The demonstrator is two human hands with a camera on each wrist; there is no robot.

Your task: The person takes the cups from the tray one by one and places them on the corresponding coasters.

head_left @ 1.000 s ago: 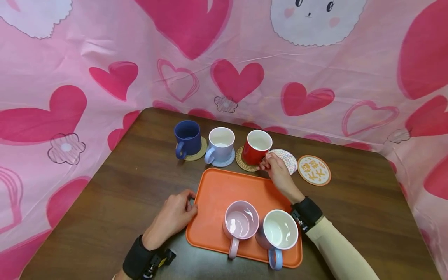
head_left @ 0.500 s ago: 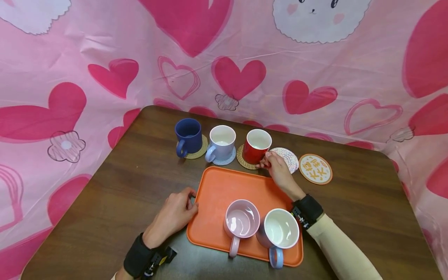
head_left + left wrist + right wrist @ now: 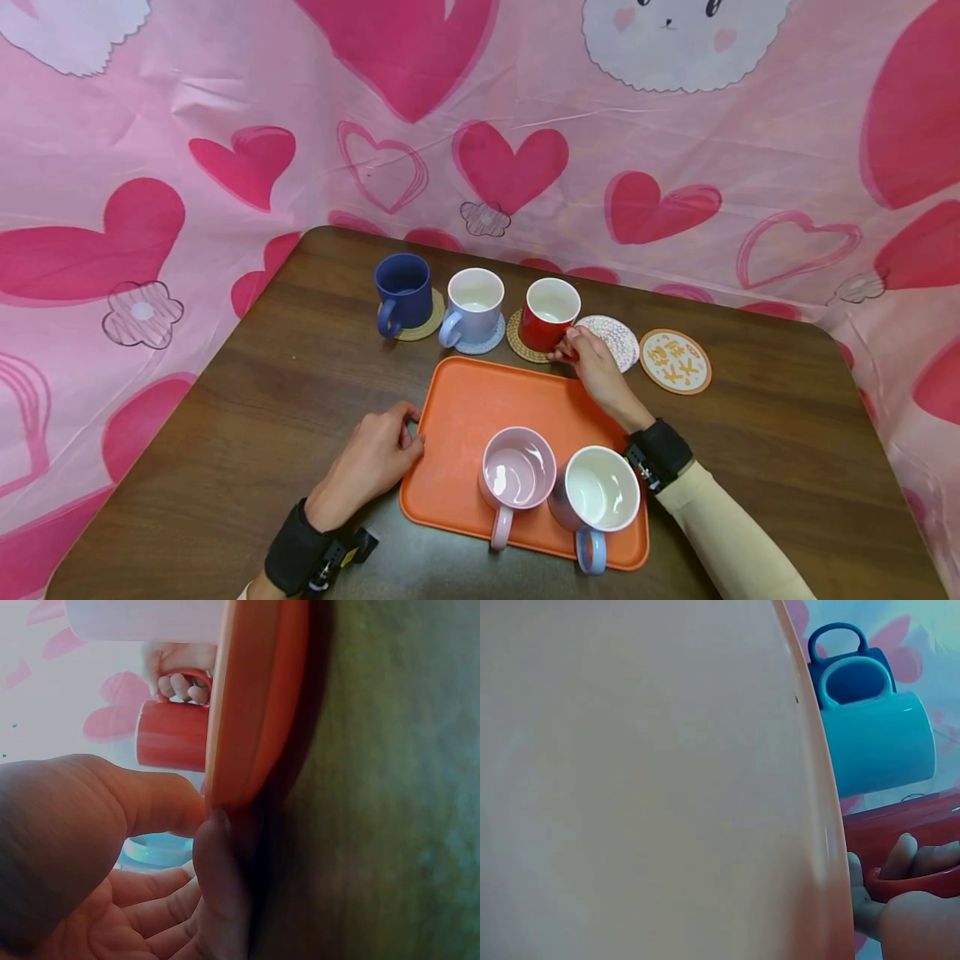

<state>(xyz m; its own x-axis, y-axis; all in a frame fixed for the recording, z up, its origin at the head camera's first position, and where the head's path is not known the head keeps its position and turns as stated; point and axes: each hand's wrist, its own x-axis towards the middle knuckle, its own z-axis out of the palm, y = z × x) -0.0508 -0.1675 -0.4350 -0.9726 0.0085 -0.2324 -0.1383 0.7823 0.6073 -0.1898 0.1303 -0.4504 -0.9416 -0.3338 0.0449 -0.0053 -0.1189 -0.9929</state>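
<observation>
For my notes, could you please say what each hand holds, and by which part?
The right hand holds the red mug by its handle; the left hand pinches the tray by its rim.

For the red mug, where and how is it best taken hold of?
Probably by the handle, coming from the person's right. The red mug is upright, and its handle juts toward that side, its loop letting fingers through, as the right hand shows. The light blue mug stands close on the other side, leaving less room there.

Brown table (image 3: 787, 433), pink backdrop (image 3: 540, 92) (heart-printed)
</observation>
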